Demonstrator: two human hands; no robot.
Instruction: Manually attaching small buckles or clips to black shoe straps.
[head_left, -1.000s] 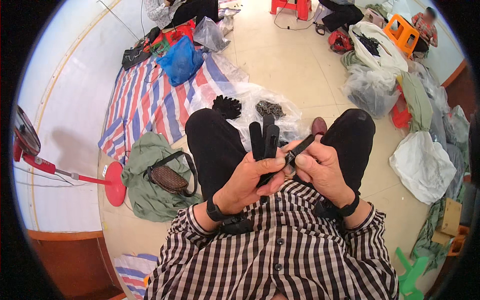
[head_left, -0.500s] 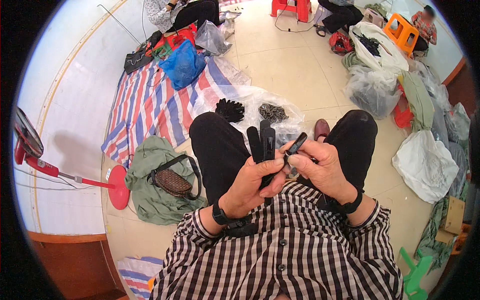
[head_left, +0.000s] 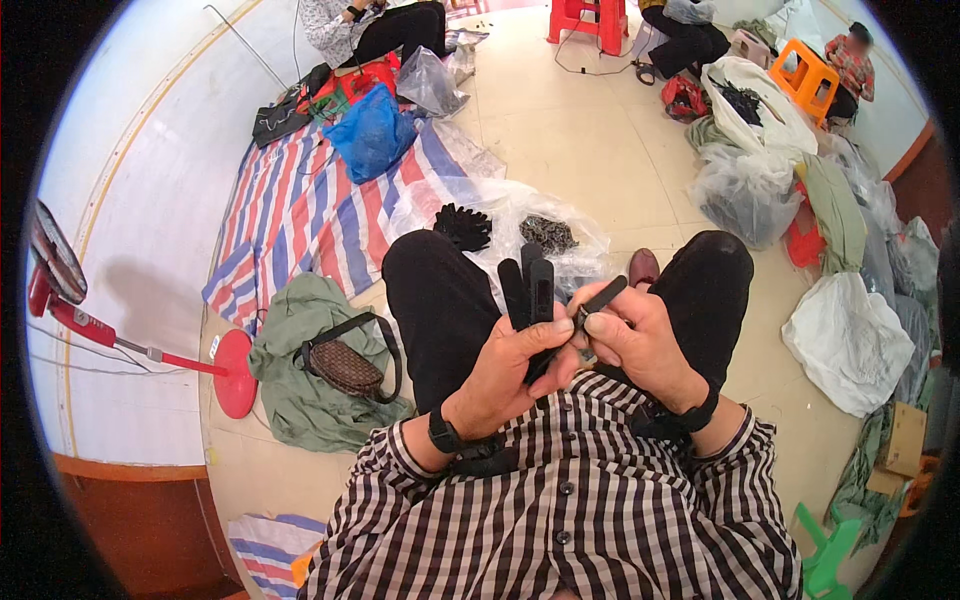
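Observation:
My left hand (head_left: 500, 372) is closed around several flat black strips (head_left: 541, 290) with rounded ends. They fan upward above its thumb, and their lower parts are hidden by the fingers. Close beside it, my right hand (head_left: 648, 338) pinches another flat black strip (head_left: 605, 294), which slants up to the right. The fingertips of both hands meet around that strip's lower end, where a small darker part shows that I cannot make out. Beyond my knees, a clear plastic sheet (head_left: 592, 240) bears a pile of black strips (head_left: 463, 227) and a heap of small dark pieces (head_left: 546, 234).
A green cloth (head_left: 290, 400) and a brown patterned pouch (head_left: 345, 368) lie at left, near a red-based fan (head_left: 235, 375). Striped sheeting (head_left: 290, 215) with a blue bag (head_left: 370, 135) spreads beyond. Bags, including a white sack (head_left: 845, 340), line the right side. Other people sit farther back.
The strip in my right hand has turned, showing its broad matte face instead of a narrower glossy side. Both hands stay close together, and the strips in my left hand are still held.

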